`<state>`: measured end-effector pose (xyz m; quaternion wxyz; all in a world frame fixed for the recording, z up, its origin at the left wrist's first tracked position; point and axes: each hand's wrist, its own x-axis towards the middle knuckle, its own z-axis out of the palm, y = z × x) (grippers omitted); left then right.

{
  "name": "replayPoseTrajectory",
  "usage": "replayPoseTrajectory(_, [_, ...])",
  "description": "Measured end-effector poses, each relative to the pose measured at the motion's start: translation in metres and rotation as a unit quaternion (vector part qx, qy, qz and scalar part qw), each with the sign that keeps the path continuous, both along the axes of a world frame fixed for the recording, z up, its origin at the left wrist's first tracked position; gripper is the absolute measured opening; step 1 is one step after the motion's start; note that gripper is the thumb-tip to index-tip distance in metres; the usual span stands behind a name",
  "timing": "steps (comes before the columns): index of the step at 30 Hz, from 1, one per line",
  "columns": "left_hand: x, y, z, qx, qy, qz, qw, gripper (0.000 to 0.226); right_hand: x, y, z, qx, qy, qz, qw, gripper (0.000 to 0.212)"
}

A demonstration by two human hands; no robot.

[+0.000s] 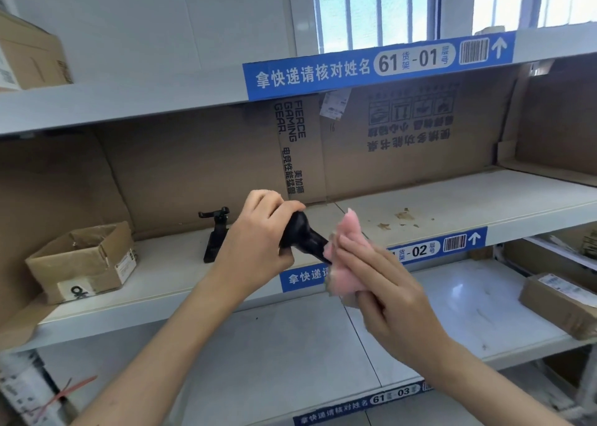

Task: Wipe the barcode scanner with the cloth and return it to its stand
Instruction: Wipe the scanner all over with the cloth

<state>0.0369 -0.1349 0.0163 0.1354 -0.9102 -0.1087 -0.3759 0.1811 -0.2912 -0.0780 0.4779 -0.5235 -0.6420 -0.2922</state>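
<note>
My left hand (pixel 258 241) grips a black barcode scanner (pixel 303 235) by one end, in front of the middle shelf. The scanner's other end points right and down into a pink cloth (pixel 347 264). My right hand (pixel 384 293) holds that cloth bunched around the scanner's tip. The black stand (pixel 215 233) is upright on the middle shelf, just left of my left hand, with nothing in its cradle.
An open cardboard box (pixel 85 261) sits on the middle shelf (pixel 452 206) at the left. Brown cardboard lines the shelf's back. A parcel (pixel 562 303) lies on the lower shelf at the right. Another box (pixel 30 54) rests on the top shelf, far left.
</note>
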Motion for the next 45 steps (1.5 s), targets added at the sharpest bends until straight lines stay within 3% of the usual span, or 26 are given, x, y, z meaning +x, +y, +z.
replayPoseTrajectory(5, [0.008,-0.003,-0.003,-0.063,-0.020,-0.051,0.997,0.056,-0.017,0.019,0.025,0.007,-0.002,0.003,1.000,0.049])
replayPoseTrajectory(10, [0.002,0.005,-0.006,-0.042,-0.003,-0.059,0.997,0.060,-0.007,0.027,0.006,-0.023,-0.033,-0.021,0.999,0.051])
replayPoseTrajectory(13, [-0.001,0.010,-0.009,-0.032,-0.001,-0.054,0.998,0.062,0.000,0.029,-0.003,-0.041,-0.006,-0.022,0.999,0.057])
replayPoseTrajectory(18, [-0.001,0.009,-0.014,-0.033,-0.002,-0.052,0.998,0.060,-0.004,0.035,0.004,0.029,0.036,0.024,0.999,0.052])
replayPoseTrajectory(24, [-0.001,0.004,-0.016,-0.017,-0.016,-0.061,0.998,0.053,-0.003,0.037,-0.005,-0.016,0.009,0.017,1.000,0.047])
replayPoseTrajectory(30, [-0.002,0.004,-0.026,-0.039,-0.028,-0.043,0.998,0.056,0.001,0.030,-0.014,-0.024,0.082,-0.017,0.996,0.048])
replayPoseTrajectory(34, [0.003,0.001,-0.025,-0.063,-0.037,-0.052,0.996,0.053,-0.004,0.027,-0.005,0.027,0.011,0.010,1.000,0.044])
replayPoseTrajectory(36, [0.005,0.000,-0.023,-0.074,-0.054,-0.057,0.994,0.047,-0.006,0.029,-0.004,0.017,-0.066,-0.004,0.998,0.046])
replayPoseTrajectory(39, [0.005,-0.001,-0.022,-0.078,-0.049,-0.053,0.994,0.057,0.004,0.029,-0.010,-0.001,-0.127,-0.039,0.991,0.042])
replayPoseTrajectory(45, [0.003,-0.001,-0.031,-0.092,-0.048,-0.043,0.994,0.060,0.028,0.022,-0.016,0.003,-0.082,-0.077,0.994,0.048])
